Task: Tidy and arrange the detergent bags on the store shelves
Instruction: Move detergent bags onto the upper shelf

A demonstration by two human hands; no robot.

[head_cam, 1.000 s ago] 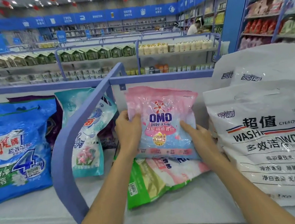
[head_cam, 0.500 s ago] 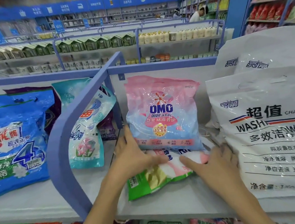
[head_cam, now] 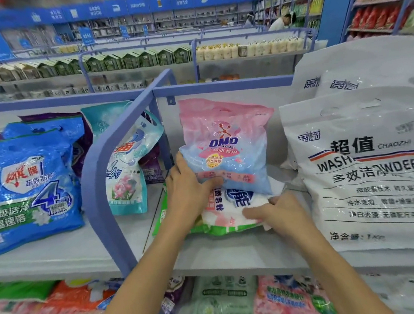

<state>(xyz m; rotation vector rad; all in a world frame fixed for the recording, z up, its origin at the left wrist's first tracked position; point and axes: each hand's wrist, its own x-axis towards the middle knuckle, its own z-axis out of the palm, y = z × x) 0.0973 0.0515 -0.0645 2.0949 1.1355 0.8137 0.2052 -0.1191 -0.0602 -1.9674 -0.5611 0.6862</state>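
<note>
Shelf [head_cam: 226,256], mid bay: pink bag [head_cam: 227,143] now stands vs. the rear panel, its foot on the flat green-white bag [head_cam: 230,206] at its 6 o'clock. 1 s ago both hands carried it; they've dropped since. L hand [head_cam: 189,190] has fingers straight, steadying its lower-left corner. R hand [head_cam: 278,213] grasps the flat bag's near edge. Big white bag [head_cam: 368,163] sits at 3 o'clock. Prob. next: stand the flat one up.

Under bright, even overhead light, glare streaks the glossy blue plastic detergent bag [head_cam: 30,189] left of the pink-and-blue plastic OMO bag [head_cam: 228,149], and blue-framed shelves [head_cam: 137,68] behind it blur and bow.
</note>
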